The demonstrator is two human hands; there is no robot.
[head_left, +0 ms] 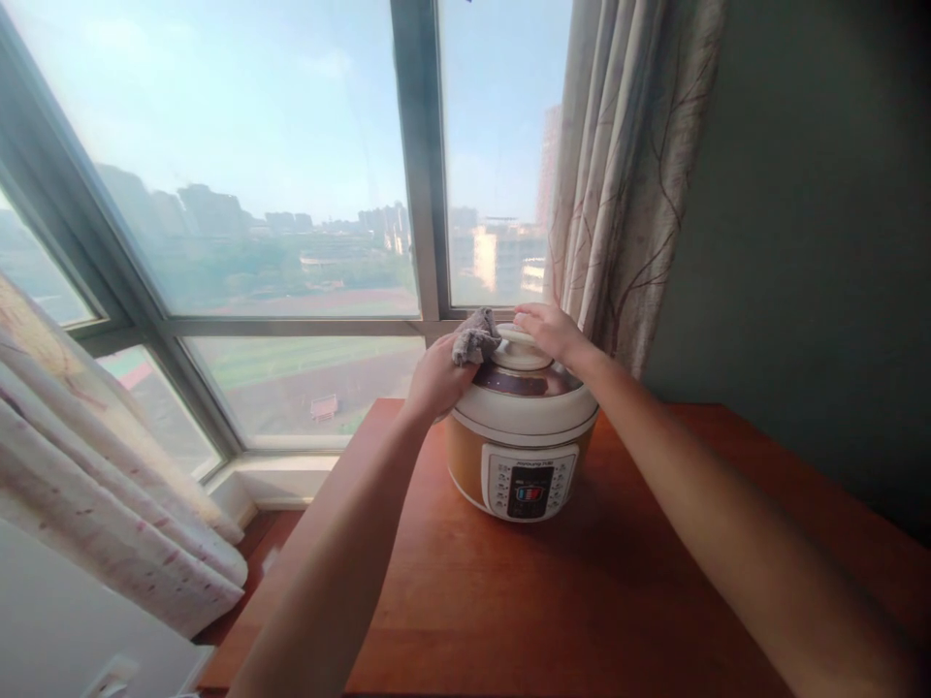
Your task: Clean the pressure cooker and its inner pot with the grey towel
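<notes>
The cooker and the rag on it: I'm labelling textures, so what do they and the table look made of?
Cooker: glossy cream and orange shell, probably plastic or enamelled metal. Rag in the left hand: soft grey cloth, crumpled. Table: reddish wood, smooth sheen.

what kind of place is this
Probably a high-rise flat: an electric cooker stands on a wooden table beside a big window with curtains, overlooking city buildings.

both arms stretch forward, left hand (436, 380) fisted closed, right hand (549, 330) resting palm-down, fingers curled.
</notes>
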